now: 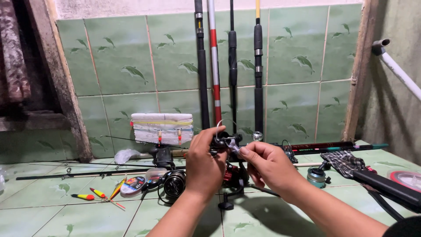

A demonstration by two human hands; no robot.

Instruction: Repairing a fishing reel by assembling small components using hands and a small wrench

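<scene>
Both my hands are raised over a green tiled floor, working on a black fishing reel (pixel 226 142) with red accents. My left hand (pixel 205 162) wraps around the reel's body from the left. My right hand (pixel 265 164) pinches a small silvery part at the reel's right side with thumb and forefinger. The reel's wire bail (pixel 220 124) arcs above my fingers. The lower half of the reel (pixel 234 175) shows dark and red between my wrists, and its handle knob (pixel 226 205) hangs down near the floor.
Several fishing rods (pixel 215 66) lean on the green tiled wall. On the floor lie a second black reel (pixel 174 183), a line spool (pixel 133 185), bright floats (pixel 94 194), a white foam block (pixel 162 128), thin rods (pixel 83 174), a checkered cloth (pixel 348 161), and a small green spool (pixel 316 175).
</scene>
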